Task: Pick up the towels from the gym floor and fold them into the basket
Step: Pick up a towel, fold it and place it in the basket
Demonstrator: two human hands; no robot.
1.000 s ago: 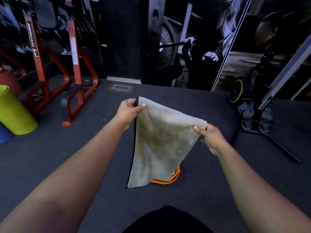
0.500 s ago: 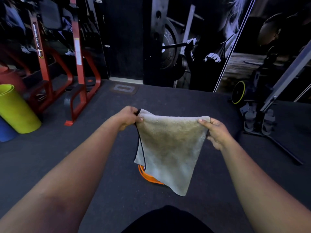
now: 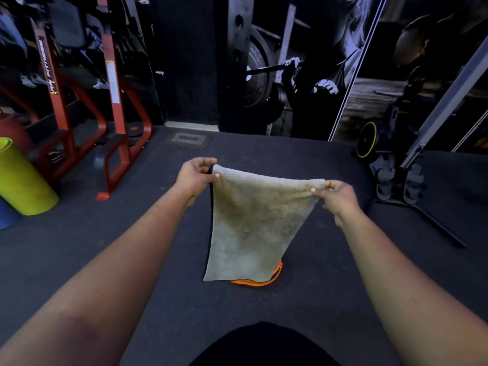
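One towel (image 3: pixel 253 223) — left hand (image 3: pixel 194 178) and right hand (image 3: pixel 336 198) each pinching a top corner.

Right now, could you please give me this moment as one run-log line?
left hand: pinches towel corner | right hand: pinches other corner | towel: hanging above orange basket | fold: not done

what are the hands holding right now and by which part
Both hold one beige terry towel by its top corners: left hand pinches the left corner, right hand the right.
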